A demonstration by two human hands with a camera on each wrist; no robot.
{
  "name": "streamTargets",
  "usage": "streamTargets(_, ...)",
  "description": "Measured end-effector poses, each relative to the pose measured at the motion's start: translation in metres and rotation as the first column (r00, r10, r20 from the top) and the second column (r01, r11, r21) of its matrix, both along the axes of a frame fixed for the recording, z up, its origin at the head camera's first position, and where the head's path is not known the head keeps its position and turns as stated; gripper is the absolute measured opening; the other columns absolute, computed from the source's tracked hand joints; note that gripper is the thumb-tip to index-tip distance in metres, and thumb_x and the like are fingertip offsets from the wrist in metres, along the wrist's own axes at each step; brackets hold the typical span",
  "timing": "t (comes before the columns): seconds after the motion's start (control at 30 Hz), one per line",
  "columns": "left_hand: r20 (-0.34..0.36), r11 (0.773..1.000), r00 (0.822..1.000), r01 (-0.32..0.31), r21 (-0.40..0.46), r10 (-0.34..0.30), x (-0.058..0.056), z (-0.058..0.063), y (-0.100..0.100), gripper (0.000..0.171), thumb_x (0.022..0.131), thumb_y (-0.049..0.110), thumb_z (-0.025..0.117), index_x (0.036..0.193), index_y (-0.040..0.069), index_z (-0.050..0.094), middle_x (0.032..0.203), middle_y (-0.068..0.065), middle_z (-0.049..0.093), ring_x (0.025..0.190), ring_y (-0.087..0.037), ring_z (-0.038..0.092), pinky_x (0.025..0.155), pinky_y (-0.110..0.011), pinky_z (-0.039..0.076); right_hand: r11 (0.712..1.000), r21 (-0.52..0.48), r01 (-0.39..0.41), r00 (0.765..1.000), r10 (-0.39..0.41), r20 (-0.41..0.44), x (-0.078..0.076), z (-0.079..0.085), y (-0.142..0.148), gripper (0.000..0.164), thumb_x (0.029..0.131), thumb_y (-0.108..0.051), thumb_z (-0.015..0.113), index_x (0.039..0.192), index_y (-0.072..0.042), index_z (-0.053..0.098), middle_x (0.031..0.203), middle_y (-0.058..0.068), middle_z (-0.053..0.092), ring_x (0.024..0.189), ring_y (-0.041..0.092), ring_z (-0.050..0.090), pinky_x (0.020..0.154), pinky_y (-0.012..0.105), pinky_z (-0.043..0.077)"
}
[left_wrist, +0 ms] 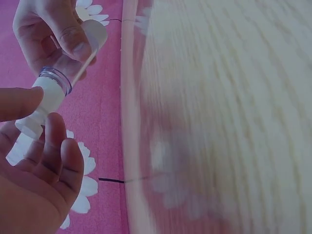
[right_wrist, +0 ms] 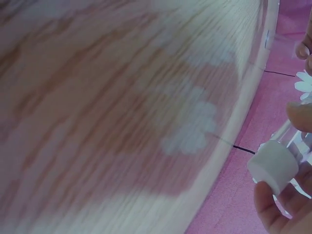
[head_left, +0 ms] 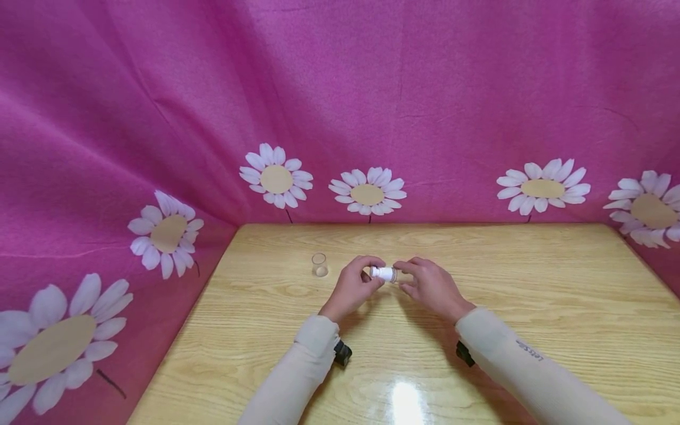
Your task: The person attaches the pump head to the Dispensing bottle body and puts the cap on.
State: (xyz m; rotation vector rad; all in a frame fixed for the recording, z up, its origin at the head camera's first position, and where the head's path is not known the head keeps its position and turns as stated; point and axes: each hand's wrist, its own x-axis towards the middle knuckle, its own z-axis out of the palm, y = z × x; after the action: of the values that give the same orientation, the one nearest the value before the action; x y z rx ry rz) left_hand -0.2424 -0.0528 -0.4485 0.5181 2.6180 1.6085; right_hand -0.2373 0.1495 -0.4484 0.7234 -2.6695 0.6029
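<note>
My left hand (head_left: 352, 288) pinches a small white bottle-like piece (left_wrist: 51, 95) between thumb and fingers, above the table. It is stepped at one end and has a clear, ringed rim at the other. Facing it from the right, my right hand (head_left: 432, 286) holds a white cylindrical cap (right_wrist: 273, 166) with curled fingers. A thin pale rod (left_wrist: 84, 69) runs from this cap toward the clear rim in the left wrist view. Whether the rod goes inside is hard to tell. Some clear material shows between the right fingers, its shape unclear. Left of both hands stands a small clear glass (head_left: 320, 265).
Beneath the hands lies a wooden table (head_left: 255, 342) with a light reflection near its front. A pink cloth (head_left: 451, 88) printed with white daisies hangs behind and at the sides. Each wrist carries a black camera (head_left: 342, 354) below the sleeve cuff.
</note>
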Motion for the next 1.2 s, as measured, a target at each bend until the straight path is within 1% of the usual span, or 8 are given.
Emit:
streamTargets(0.1,-0.002,1.000,1.000,-0.005,0.004,0.005,0.0005,0.0002,0.0021,0.040,0.090,0.009,0.071,0.129,0.013,0.061,0.121,-0.009,0.060,0.075,-0.011,0.052,0.063,-0.019,0.046,1.000,-0.002,0.005,1.000,-0.005,-0.008,0.0001,-0.0016,0.0000,0.042,0.080,-0.013,0.082,0.120,-0.010,0.070,0.098,0.010,0.070,0.068,0.010,0.058,0.058,0.029,0.051)
streamTargets(0.2,0.020,0.997,0.997,-0.076,-0.003,0.076,0.0004,0.0011,0.0053,0.047,0.091,0.027,0.072,0.133,0.013,0.058,0.122,-0.008,0.060,0.081,-0.013,0.054,0.068,-0.022,0.046,1.000,-0.009,0.006,1.000,-0.006,-0.016,-0.0001,-0.0027,0.0001,0.042,0.080,-0.013,0.082,0.120,-0.011,0.070,0.098,0.009,0.070,0.069,0.011,0.059,0.059,0.030,0.051)
streamTargets(0.33,0.053,0.989,0.987,-0.147,-0.024,0.149,0.0006,0.0013,0.0070,0.038,0.093,0.047,0.065,0.114,0.015,0.065,0.101,-0.003,0.064,0.073,-0.013,0.053,0.064,-0.025,0.045,1.000,-0.014,-0.002,1.000,0.002,-0.015,-0.0002,-0.0021,-0.0015,0.041,0.081,-0.013,0.081,0.120,-0.013,0.070,0.099,0.008,0.070,0.071,0.011,0.060,0.062,0.031,0.053)
streamTargets(0.43,0.054,0.991,0.990,-0.130,-0.031,0.132,0.0007,0.0000,0.0062,0.030,0.095,0.044,0.062,0.101,0.015,0.068,0.087,-0.001,0.062,0.062,-0.012,0.050,0.057,-0.025,0.044,1.000,-0.009,-0.005,1.000,0.005,-0.010,-0.0001,-0.0016,-0.0024,0.041,0.081,-0.013,0.081,0.120,-0.013,0.069,0.100,0.008,0.070,0.071,0.011,0.060,0.063,0.032,0.053)
streamTargets(0.5,0.059,0.992,0.990,-0.126,-0.032,0.128,0.0003,-0.0004,0.0054,0.028,0.095,0.043,0.062,0.101,0.016,0.067,0.086,0.001,0.060,0.062,-0.010,0.049,0.057,-0.024,0.044,1.000,-0.008,-0.006,1.000,0.006,-0.007,-0.0004,-0.0018,-0.0026,0.041,0.081,-0.013,0.081,0.120,-0.013,0.069,0.100,0.008,0.070,0.071,0.011,0.059,0.064,0.032,0.053)
streamTargets(0.7,0.073,0.991,0.989,-0.122,-0.047,0.125,-0.0005,0.0013,0.0030,0.029,0.096,0.042,0.062,0.105,0.015,0.067,0.089,-0.001,0.060,0.063,-0.011,0.050,0.057,-0.024,0.045,1.000,-0.010,-0.011,1.000,0.011,-0.008,-0.0020,-0.0006,-0.0038,0.041,0.080,-0.013,0.082,0.120,-0.013,0.070,0.099,0.007,0.070,0.072,0.011,0.058,0.064,0.033,0.053)
streamTargets(1.0,0.071,0.992,0.990,-0.118,-0.033,0.120,0.0000,0.0010,0.0023,0.025,0.095,0.039,0.064,0.107,0.017,0.067,0.091,0.000,0.059,0.065,-0.011,0.050,0.058,-0.024,0.045,1.000,-0.005,-0.017,1.000,0.017,-0.019,-0.0016,0.0018,-0.0050,0.041,0.080,-0.013,0.081,0.119,-0.012,0.070,0.099,0.008,0.069,0.072,0.011,0.060,0.064,0.033,0.053)
streamTargets(1.2,0.022,0.998,0.998,-0.054,0.009,0.054,0.0012,-0.0022,-0.0014,0.022,0.091,0.019,0.071,0.113,0.017,0.066,0.101,-0.004,0.062,0.067,-0.008,0.050,0.058,-0.020,0.044,0.999,0.016,-0.032,0.999,0.032,-0.029,-0.0010,0.0026,-0.0045,0.042,0.079,-0.013,0.082,0.119,-0.013,0.070,0.100,0.007,0.069,0.073,0.012,0.059,0.065,0.034,0.054)
